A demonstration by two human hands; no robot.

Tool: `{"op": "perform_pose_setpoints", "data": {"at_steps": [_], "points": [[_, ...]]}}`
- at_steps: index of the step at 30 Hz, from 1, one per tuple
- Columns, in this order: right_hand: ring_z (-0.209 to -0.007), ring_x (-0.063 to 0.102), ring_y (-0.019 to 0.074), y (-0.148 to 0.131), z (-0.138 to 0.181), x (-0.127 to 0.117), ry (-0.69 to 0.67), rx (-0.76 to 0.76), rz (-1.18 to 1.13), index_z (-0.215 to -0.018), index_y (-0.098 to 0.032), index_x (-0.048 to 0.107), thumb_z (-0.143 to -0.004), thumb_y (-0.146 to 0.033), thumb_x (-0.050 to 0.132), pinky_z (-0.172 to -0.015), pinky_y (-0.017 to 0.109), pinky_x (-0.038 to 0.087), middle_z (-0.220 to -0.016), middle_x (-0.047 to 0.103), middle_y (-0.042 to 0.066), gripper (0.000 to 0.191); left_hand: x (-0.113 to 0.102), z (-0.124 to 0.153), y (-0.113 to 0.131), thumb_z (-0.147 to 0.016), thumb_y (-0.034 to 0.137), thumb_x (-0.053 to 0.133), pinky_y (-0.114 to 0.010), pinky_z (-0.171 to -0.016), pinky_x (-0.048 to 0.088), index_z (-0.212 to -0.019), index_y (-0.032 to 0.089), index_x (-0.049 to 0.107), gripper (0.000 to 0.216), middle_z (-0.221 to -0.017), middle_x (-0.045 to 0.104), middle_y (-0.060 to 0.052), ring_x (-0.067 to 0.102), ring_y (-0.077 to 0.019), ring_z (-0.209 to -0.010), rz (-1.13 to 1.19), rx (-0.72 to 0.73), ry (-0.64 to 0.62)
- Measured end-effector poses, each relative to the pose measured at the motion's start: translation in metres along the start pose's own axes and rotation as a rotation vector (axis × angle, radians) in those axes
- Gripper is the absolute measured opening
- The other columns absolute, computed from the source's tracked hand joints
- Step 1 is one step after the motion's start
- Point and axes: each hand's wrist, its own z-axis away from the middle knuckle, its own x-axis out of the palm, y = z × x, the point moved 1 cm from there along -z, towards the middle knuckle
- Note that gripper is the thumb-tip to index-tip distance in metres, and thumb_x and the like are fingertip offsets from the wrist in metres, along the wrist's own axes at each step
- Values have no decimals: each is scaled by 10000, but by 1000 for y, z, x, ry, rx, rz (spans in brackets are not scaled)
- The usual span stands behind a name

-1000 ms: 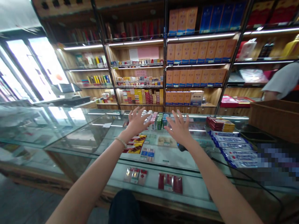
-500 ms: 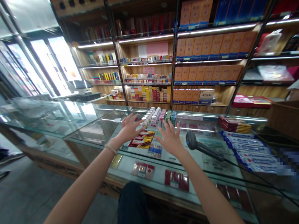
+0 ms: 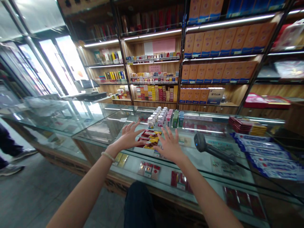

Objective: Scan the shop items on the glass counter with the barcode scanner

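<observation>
My left hand (image 3: 129, 137) hovers over the glass counter with its fingers spread and nothing in it, a beaded bracelet on its wrist. Opposite it, my right hand (image 3: 169, 145) is also open and empty. Between the two lie red-and-yellow wrapped bars (image 3: 150, 134), nearest to the fingertips of both hands. Just behind them stand rows of small white-capped bottles (image 3: 151, 122), with pink packs (image 3: 168, 117), green packs (image 3: 175, 118) and blue packs (image 3: 181, 119) alongside. My right hand partly hides a small blue pack below the bars.
A black handheld scanner (image 3: 201, 143) with a cord rests right of my right hand. Farther right are blue-and-white packets (image 3: 266, 155) and a stack of red-and-yellow packs (image 3: 247, 126). Shelves with orange boxes (image 3: 216, 73) stand behind the counter (image 3: 95, 126). Someone's legs (image 3: 10, 142) show at left.
The view has shifted, so the counter goods sit farther right. Both hands have come lower and nearer the wrapped bars, and the right now covers most of the blue pack. More of the person's legs shows.
</observation>
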Motion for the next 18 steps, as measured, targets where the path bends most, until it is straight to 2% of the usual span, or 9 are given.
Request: {"op": "perform_pose_setpoints", "data": {"at_steps": [8, 12, 18], "points": [[-1582, 127, 366, -1, 3, 11, -52, -22, -8, -1523, -168, 490, -979, -713, 370, -1234, 700, 25, -1700, 227, 161, 780, 11, 11, -15, -719, 785, 693, -602, -1246, 122, -1494, 413, 507, 880, -1699, 272, -94, 145, -425, -1568, -9, -13, -186], [-1584, 125, 361, 0, 2, 10, -56, -14, -6, -1530, -161, 478, -979, -722, 358, -1237, 695, 18, -1703, 215, 157, 796, 13, 11, -18, -706, 766, 720, -594, -1247, 122, -1456, 425, 552, 841, -1694, 288, -70, 145, -435, -1562, -1, 1, -191], [-1587, 106, 362, -1, 3, 7, -86, -4, -19, -1538, -148, 466, -975, -730, 350, -1240, 688, 5, -1708, 195, 156, 818, 15, 13, -22, -732, 744, 719, -585, -1252, 115, -1333, 442, 666, 675, -1689, 306, -20, 135, -415, -1566, 31, 44, -132]]}}
